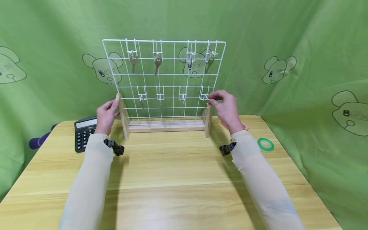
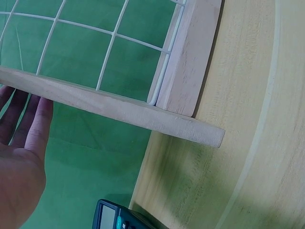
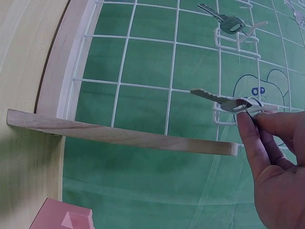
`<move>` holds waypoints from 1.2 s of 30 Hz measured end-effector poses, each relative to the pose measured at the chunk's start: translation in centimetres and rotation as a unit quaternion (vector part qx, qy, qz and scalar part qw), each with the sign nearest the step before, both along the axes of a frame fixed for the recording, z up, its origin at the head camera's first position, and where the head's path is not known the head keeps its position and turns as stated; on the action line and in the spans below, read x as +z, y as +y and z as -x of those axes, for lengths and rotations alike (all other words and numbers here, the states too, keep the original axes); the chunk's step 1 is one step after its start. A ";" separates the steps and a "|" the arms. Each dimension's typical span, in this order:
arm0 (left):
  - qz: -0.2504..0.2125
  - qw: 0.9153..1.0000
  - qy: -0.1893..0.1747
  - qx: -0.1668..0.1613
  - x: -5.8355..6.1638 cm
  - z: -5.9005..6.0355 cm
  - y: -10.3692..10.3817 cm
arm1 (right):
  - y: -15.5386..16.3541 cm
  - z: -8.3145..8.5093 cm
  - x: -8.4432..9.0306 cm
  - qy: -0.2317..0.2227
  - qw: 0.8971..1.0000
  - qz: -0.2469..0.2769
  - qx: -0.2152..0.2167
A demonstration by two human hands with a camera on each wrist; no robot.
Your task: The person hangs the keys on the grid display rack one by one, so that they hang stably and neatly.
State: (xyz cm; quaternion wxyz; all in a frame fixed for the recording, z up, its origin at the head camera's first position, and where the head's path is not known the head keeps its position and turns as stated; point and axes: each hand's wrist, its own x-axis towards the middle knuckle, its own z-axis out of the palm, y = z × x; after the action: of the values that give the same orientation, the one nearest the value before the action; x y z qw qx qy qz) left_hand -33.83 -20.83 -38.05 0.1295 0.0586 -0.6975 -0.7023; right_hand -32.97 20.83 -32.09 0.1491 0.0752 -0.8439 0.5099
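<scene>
Wire rack stands mid-frame toward the back edge of the bench, with a wide bare stretch of wood in front. Right hand has its grip pinched on a key at the lower-right hook; left hand rests flat-fingered, grip relaxed, against the rack's left wooden post. Calculator sits left, green tape right (green cartoon cloth all around).
</scene>
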 end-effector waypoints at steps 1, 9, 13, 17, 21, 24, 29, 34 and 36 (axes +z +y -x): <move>0.000 1.000 0.000 0.000 0.0 0.0 0.0 | 0.0 0.0 -0.1 0.003 1.000 -0.006 -0.001; 0.002 1.000 -0.005 -0.001 0.0 -0.1 0.1 | 0.2 -0.1 -0.6 0.033 0.999 -0.038 -0.010; 0.003 1.000 0.002 0.000 0.0 0.1 0.2 | 0.7 -0.2 -1.0 0.046 0.998 -0.030 -0.013; 0.011 1.000 0.001 0.005 -0.1 0.1 0.2 | 1.3 -0.8 -1.6 0.041 0.998 -0.035 -0.018; 0.017 1.000 0.001 0.007 -0.1 -0.1 0.4 | 2.0 -1.5 -2.5 0.022 0.998 -0.066 -0.013; 0.033 0.999 0.002 0.005 -0.1 -0.2 0.5 | 2.4 -2.1 -3.2 -0.005 0.995 -0.103 0.001; 0.076 0.997 -0.018 -0.010 -0.3 -0.7 0.3 | 2.6 -3.2 -4.1 -0.046 0.984 -0.167 0.045; 0.137 0.987 -0.053 -0.060 -1.0 -1.6 0.1 | 2.5 -4.2 -5.0 -0.069 0.974 -0.203 0.076; 0.169 0.978 -0.076 -0.092 -1.4 -2.1 -0.1 | 2.5 -4.8 -5.5 -0.083 0.970 -0.213 0.087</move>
State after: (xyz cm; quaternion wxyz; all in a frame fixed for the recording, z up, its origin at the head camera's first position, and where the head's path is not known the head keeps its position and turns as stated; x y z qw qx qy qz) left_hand -31.76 -20.90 -39.42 0.0193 0.0244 -0.8166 -0.5764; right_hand -28.21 23.36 -37.55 0.0145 0.1360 -0.9328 0.3334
